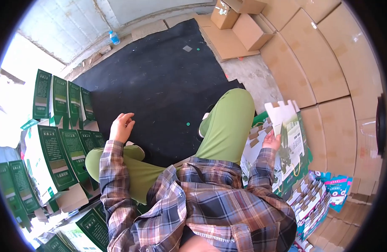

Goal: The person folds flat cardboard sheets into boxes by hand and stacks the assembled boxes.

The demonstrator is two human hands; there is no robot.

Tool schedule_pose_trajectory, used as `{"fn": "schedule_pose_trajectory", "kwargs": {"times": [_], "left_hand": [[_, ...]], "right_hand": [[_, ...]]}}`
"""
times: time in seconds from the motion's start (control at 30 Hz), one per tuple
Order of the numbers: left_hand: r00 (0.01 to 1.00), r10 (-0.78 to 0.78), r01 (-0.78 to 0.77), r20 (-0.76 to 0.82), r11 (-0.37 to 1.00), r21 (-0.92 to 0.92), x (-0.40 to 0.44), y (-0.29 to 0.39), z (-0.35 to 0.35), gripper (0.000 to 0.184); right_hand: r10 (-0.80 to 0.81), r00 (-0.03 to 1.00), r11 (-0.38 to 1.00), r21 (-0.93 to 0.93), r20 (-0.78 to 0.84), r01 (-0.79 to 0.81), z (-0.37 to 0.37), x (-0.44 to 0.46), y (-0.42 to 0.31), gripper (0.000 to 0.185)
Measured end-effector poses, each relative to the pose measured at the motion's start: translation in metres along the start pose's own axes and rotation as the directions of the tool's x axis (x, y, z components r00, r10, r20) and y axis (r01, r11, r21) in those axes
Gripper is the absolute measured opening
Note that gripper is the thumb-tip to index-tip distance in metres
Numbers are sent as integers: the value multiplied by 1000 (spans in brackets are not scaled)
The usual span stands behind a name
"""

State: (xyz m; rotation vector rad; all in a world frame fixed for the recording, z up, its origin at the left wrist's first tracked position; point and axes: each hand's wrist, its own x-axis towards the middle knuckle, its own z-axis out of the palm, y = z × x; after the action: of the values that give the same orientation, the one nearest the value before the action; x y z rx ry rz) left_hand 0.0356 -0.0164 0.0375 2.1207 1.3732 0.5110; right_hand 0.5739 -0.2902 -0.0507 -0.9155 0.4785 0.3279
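On the right, the right hand's (272, 140) fingers pinch the left edge of a printed carton (293, 140) lying near-to-far, the left hand (122, 127) well apart, loosely curled.

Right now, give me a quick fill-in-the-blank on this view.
1. The right hand touches a printed carton, while the left hand appears to hold ____.
2. The floor mat is coloured ____.
3. The brown cardboard boxes are stacked on the person's ____ side.
4. The trousers are coloured ____.

Missing words: nothing; black; right; green.
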Motion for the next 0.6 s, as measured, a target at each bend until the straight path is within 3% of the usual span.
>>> {"fn": "schedule_pose_trajectory", "kwargs": {"times": [0.13,0.2,0.27,0.33,0.4,0.47,0.5,0.53,0.57,0.6], "left_hand": [[1000,8,-8,-8,1000,8,2,1,-2,27],[1000,4,-4,-16,1000,26,0,1,-5,28],[1000,5,-5,-23,999,37,1,2,-5,28],[997,15,-13,-78,1000,22,0,-3,-5,30],[994,-18,21,-104,999,25,-1,-9,-8,35],[990,-56,60,-128,998,30,-3,-10,-12,39],[978,-50,56,-203,998,28,-3,-7,-14,45],[960,-42,52,-277,998,29,-3,-7,-16,50],[956,-79,93,-283,995,35,-2,-11,-21,65],[950,-90,106,-299,994,37,-2,-14,-25,65]], "right_hand": [[30,991,998,57,128,-38,55,-58,-11,30],[81,941,996,3,329,-87,73,-79,-8,27],[119,918,992,2,379,-129,93,-107,-8,24],[179,824,979,-182,537,-94,111,-128,-10,23],[230,769,966,-238,596,-104,129,-134,-13,21],[331,585,943,-271,740,-191,146,-131,-17,27],[275,700,952,-290,659,-102,165,-155,-14,38],[286,689,949,-297,666,-107,172,-156,-14,38],[379,609,917,-369,697,-148,181,-157,-13,40],[470,520,877,-445,713,-182,190,-160,-10,42]]}}
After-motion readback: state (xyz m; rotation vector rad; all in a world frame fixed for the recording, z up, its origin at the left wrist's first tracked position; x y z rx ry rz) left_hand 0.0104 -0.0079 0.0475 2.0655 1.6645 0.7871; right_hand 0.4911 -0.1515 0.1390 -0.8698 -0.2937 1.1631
